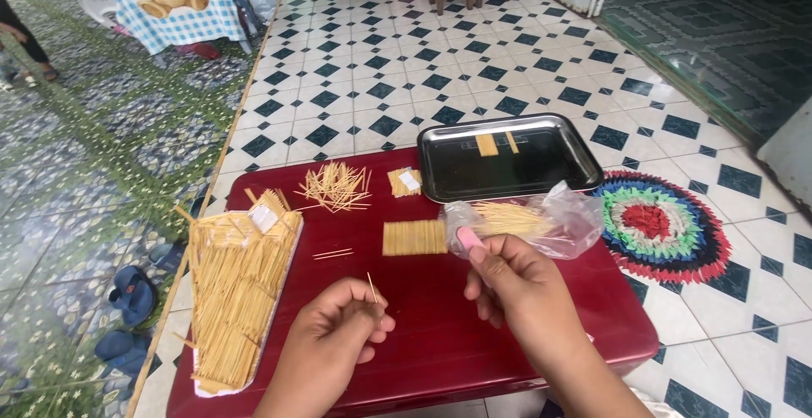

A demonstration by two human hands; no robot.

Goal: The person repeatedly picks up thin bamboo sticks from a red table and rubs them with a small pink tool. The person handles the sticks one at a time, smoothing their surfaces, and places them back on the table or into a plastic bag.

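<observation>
a: head view. your left hand [338,333] has its fingers pinched narrow on a single thin stick [372,287], upright, tip toward twelve o'clock. your right hand [516,287] has its fingers closed on the edge of a clear plastic bag [541,219], which lies on the red worktop [440,333] with a bundle of sticks inside.

b: what could slip from here?

a: in my judgement, the stick. it's hair-thin and smooth and you hold only its lower end, so a small twist of the fingers could flick it away. the bag is soft, crinkled film; pull the corner you hold and the bundle may spill toward three o'clock, near the worktop's edge.

b: and the rest, by material?

a: at nine o'clock of your hands, a big heap of pale straw-coloured sticks [237,291] lies on a white tray, some overhanging its rim, easy to brush off with your left forearm. at twelve o'clock lies a flat mat of sticks [413,238] set side by side, and past it at eleven a loose fan of sticks [337,188]. a shiny rectangular metal tray [448,183] sits at one o'clock holding two small stick pieces. a round woven rug [677,223] lies on the tiled floor at three o'clock.
</observation>
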